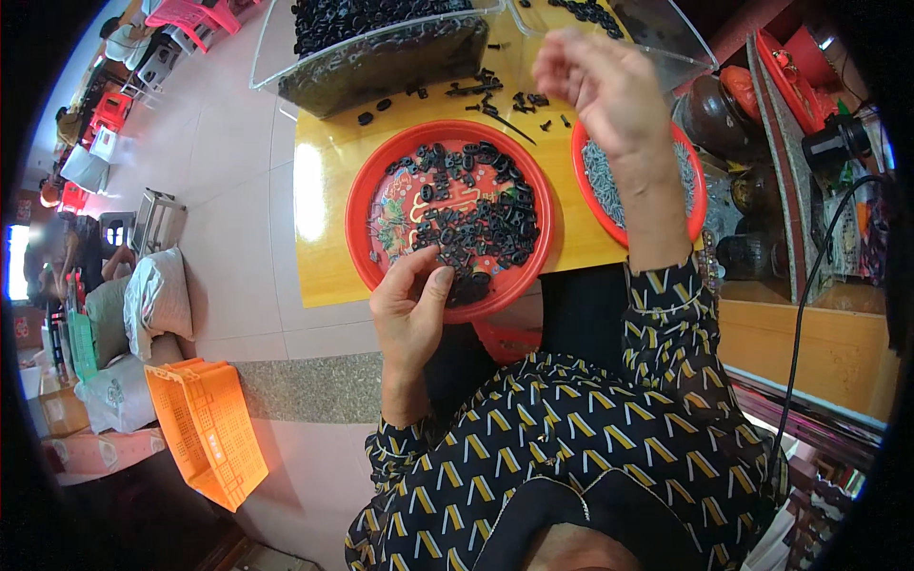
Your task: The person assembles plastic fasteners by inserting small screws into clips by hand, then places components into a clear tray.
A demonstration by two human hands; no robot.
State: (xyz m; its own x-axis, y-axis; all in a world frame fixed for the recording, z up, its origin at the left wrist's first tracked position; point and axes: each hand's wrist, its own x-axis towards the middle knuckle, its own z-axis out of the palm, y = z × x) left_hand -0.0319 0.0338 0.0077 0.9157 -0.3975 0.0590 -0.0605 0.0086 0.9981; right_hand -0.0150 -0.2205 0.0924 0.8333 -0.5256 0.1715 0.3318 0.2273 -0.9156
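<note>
- The black pieces lie inside the red tray, which sits in front of me on the yellow table; its low rim probably serves to keep them together and within reach.
- My left hand is at the tray's 7 o'clock rim, fingers pointing towards 1. Thumb and forefinger come close together, likely for small parts; I can't make out whether a piece sits between them.
- My right hand hangs raised at the tray's 2 o'clock, forearm aimed at 11, fingers loosely curled. Nothing shows in it, but the blurred fingertips leave me unsure.
- My right wrist crosses above the dish of grey screws at 3 o'clock, placed, I judge, to suit that arm.
- At 11 o'clock the bin holds a heap of similar pieces; its tall walls seem meant for bulk.
- The pieces in the tray share no long axis: ovals and links face every hour.
- Beyond the tray, at 1 o'clock, one thin strip lies along a 10-to-4 line.
</note>
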